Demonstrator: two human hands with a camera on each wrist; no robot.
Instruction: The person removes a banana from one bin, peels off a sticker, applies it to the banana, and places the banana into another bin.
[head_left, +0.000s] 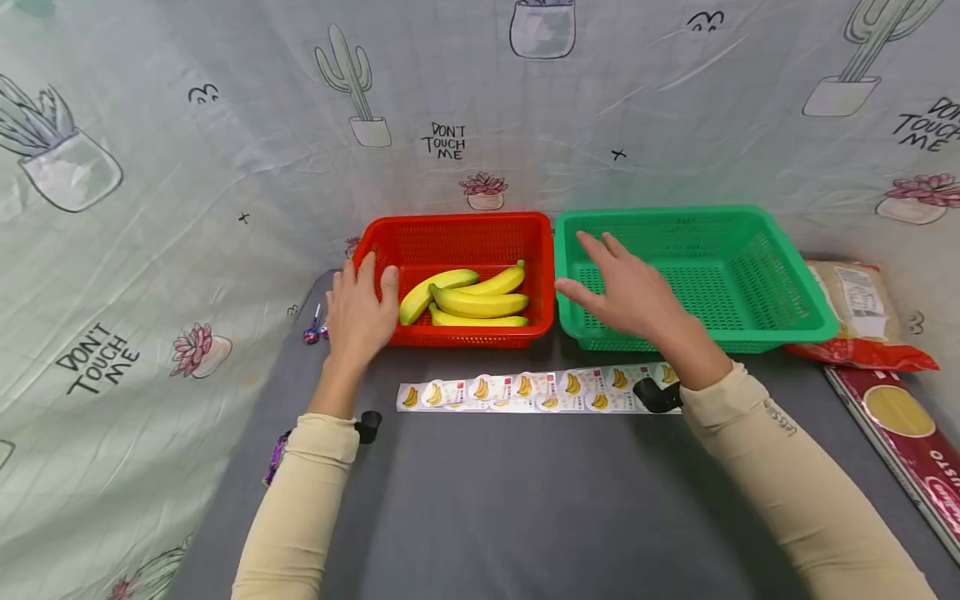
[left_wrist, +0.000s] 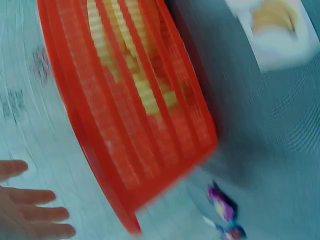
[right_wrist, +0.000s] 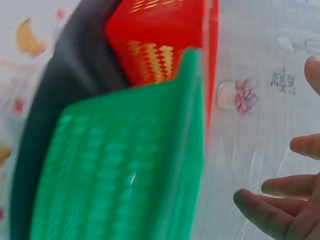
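Note:
Several yellow bananas (head_left: pixel 480 303) lie in the red basket (head_left: pixel 465 337). My left hand (head_left: pixel 358 310) is at that basket's left end, fingers spread and nothing held; the left wrist view has its fingers (left_wrist: pixel 40 212) beside the red wall. Over the near left part of the green basket (head_left: pixel 750 333) hovers my right hand (head_left: pixel 630 292), its fingers apart and holding nothing. The green basket's mesh floor shows bare. In front of both baskets a strip of banana stickers (head_left: pixel 525 392) lies flat, its right end partly covered by the right wrist's black camera.
On the right sit a clear-and-red bag (head_left: pixel 862 308) of tan contents and a dark red package (head_left: pixel 907 450). Small wrapped candies (head_left: pixel 311 333) lie left of the red basket, with a purple wrapper (head_left: pixel 277 457) by the left sleeve. A printed sheet (head_left: pixel 525 108) hangs behind.

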